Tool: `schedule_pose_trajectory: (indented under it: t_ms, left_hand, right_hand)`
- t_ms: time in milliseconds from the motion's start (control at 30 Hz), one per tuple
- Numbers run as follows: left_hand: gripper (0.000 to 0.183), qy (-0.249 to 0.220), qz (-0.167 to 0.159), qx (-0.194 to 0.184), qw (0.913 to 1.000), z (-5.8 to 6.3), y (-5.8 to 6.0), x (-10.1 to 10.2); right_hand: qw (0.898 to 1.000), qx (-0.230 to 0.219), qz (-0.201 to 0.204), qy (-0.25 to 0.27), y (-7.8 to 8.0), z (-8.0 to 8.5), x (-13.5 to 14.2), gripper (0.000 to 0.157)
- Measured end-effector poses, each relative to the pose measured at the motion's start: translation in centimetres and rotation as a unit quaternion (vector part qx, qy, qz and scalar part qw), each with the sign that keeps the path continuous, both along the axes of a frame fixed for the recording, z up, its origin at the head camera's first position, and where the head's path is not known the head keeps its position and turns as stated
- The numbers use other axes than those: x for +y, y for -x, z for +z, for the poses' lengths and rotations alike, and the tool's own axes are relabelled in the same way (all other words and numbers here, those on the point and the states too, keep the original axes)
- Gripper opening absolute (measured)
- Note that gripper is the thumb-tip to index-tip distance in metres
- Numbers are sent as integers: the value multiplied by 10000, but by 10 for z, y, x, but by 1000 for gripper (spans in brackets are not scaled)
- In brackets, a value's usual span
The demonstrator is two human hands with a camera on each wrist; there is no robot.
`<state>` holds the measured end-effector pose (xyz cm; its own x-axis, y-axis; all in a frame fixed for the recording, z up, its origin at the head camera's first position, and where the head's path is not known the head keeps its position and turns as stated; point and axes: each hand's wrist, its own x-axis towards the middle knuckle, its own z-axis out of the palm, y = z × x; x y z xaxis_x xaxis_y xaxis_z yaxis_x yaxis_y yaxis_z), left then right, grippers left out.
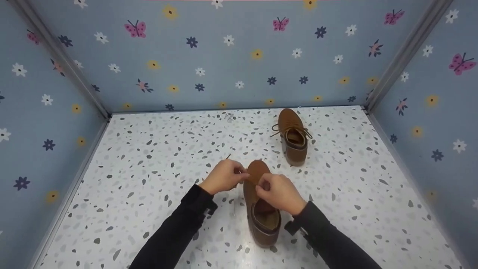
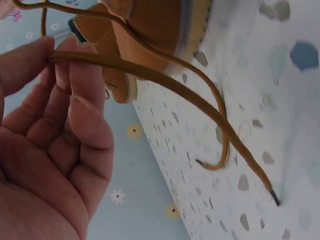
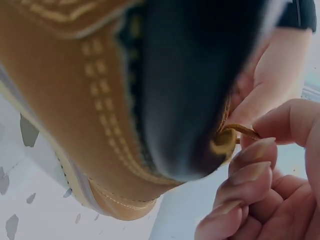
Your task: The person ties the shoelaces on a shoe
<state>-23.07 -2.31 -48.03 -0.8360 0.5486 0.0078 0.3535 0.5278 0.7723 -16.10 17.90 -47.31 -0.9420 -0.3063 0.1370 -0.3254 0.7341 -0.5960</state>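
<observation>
A brown lace-up shoe stands on the speckled surface, toe pointing away, with both hands over its lacing area. My left hand pinches a brown shoelace between thumb and fingertips; its dark-tipped end hangs free past the fingers. Another stretch of lace loops down beside it to the surface. On the shoe's other side, my right hand pinches a bit of lace close to the shoe's opening. In the right wrist view the shoe's stitched side and dark collar fill much of the picture.
A second brown shoe stands farther back to the right, its laces spread to both sides. Blue panels with flowers and butterflies enclose the white speckled surface at the back, left and right.
</observation>
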Motion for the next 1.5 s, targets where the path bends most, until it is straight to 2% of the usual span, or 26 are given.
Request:
schedule_pose_trajectory:
  t_ms: [100, 167, 233, 333, 467, 633, 700, 733, 767, 833, 867, 967, 1033, 1100, 1300, 1367, 1400, 1467, 1500]
  left_hand:
    - [15, -501, 155, -620, 9967, 4, -13, -4]
    - [18, -828, 203, -1143, 9898, 6, -21, -5]
    - [20, -1143, 263, -1631, 9796, 6, -27, -6]
    - [22, -1550, 392, -2347, 9588, 4, -35, -5]
    - [23, -2148, 605, -3168, 9218, 2, -41, -3]
    - [24, -2947, 741, -4061, 8618, -4, -47, -3]
    - [24, -3066, 721, -4303, 8459, -7, -50, -5]
    - [25, -3067, 700, -4389, 8417, -8, -52, -6]
    - [24, -3036, 667, -4451, 8398, -9, -53, -6]
    - [21, -2889, 581, -4457, 8453, -11, -57, -8]
    - [19, -2782, 552, -4408, 8516, -12, -58, -8]
    - [12, -2427, 474, -4088, 8785, -13, -63, -8]
    - [9, -2283, 431, -3912, 8905, -12, -65, -8]
    - [10, -2234, 415, -3796, 8968, -11, -68, -7]
    - [11, -2264, 467, -3490, 9082, -12, -74, -4]
    - [11, -2458, 495, -3592, 8989, -13, -76, -3]
    - [12, -2616, 512, -3717, 8893, -13, -76, -2]
    - [13, -3059, 567, -4017, 8613, -15, -79, -1]
    - [14, -3324, 618, -4164, 8440, -15, -80, 0]
  right_hand:
    - [9994, -282, -44, 212, 3, 1, 3, 17]
    - [9987, -388, -78, 325, 5, 2, 5, 17]
    - [9982, -442, -99, 406, 7, 2, 6, 16]
    - [9975, -535, -102, 459, 9, 5, 8, 14]
    - [9959, -791, -101, 431, 11, 11, 9, 15]
    - [9951, -944, -9, 306, 16, 18, 11, 16]
    - [9951, -960, 28, 243, 18, 21, 12, 16]
    - [9949, -985, 48, 226, 19, 23, 12, 15]
    - [9945, -1022, 61, 216, 20, 24, 13, 14]
    - [9940, -1078, 79, 191, 20, 27, 13, 13]
    - [9938, -1098, 85, 175, 21, 28, 14, 13]
    - [9938, -1099, 121, 137, 21, 30, 13, 12]
    - [9942, -1060, 127, 102, 21, 31, 13, 12]
    - [9947, -1017, 147, 68, 21, 32, 13, 11]
    - [9941, -1072, 157, -47, 22, 36, 12, 9]
    - [9937, -1107, 173, -95, 23, 37, 11, 9]
    - [9936, -1110, 199, -115, 23, 38, 11, 9]
    - [9934, -1107, 248, -152, 23, 40, 11, 9]
    - [9934, -1094, 288, -172, 23, 41, 11, 9]
